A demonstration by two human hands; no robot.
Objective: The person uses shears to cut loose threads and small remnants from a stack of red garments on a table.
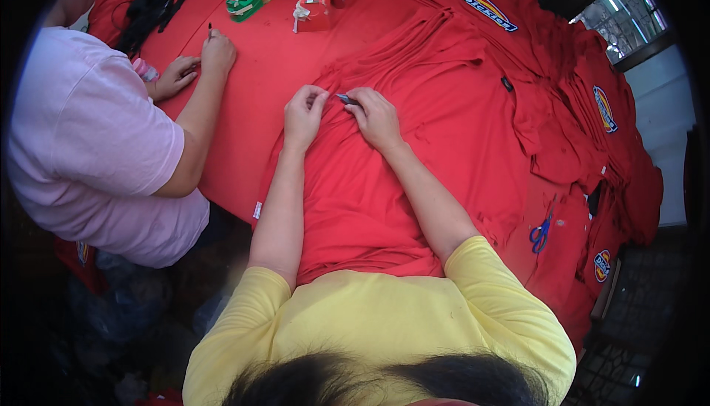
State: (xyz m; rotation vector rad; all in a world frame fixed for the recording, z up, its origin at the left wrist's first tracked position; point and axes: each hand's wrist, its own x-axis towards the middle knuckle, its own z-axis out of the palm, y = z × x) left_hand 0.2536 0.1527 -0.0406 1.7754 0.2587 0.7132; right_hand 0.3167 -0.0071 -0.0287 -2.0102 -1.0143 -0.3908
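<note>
A red knit garment [355, 206] lies loosely bunched in front of me and reaches down to my body. Closed in a pinch at its upper left edge, my left hand [303, 119] grips a bit of the red fabric. Just to the right, my right hand [377, 119] is closed around a small dark tool with a pointed tip [345, 99], which looks like thread snips; most of it is hidden in my fingers. The tip points at the fabric by my left fingertips. A small white label [257, 210] shows at the garment's left edge.
Red garments with patches [584, 125] are heaped at right. Blue-handled scissors [541, 236] lie there. A green tape dispenser [248, 5] and a red tape dispenser [314, 10] stand at the back. A co-worker in pink [96, 125] works at left, holding a thin dark tool [210, 30].
</note>
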